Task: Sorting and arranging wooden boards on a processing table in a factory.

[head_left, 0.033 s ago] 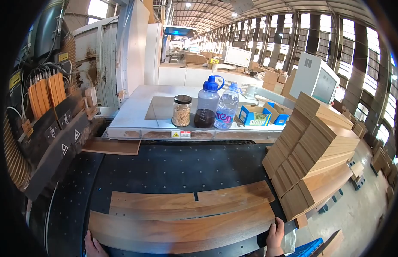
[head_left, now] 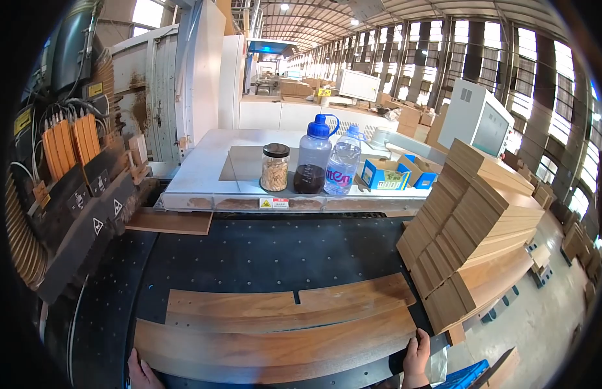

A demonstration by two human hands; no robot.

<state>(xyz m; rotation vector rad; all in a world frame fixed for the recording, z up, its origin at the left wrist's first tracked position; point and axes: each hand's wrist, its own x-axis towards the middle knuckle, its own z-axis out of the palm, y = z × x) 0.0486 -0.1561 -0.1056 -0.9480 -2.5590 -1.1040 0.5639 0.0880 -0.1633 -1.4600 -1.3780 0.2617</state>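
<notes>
A long wood-grain board [head_left: 275, 352] lies along the near side of a black machine table [head_left: 249, 253] dotted with small studs. My left hand [head_left: 143, 373] closes on its left end, partly cut off by the lower rim of the view. On its right end, my right hand [head_left: 416, 358] is closed with the thumb and fingers at the corner. Just beyond lies a second wood-grain board [head_left: 243, 308] with small holes at its left and a dark notch in its far edge. The near board lies against or slightly over it; I cannot tell which.
Stacked boards [head_left: 469, 236] rise at the right. Beyond the table, a white machine top [head_left: 204, 178] bears a lidded jar [head_left: 275, 170], two bottles [head_left: 312, 159] and small blue-yellow boxes [head_left: 385, 175]. Machine tooling [head_left: 87, 194] stands at the left, near a short board [head_left: 171, 222].
</notes>
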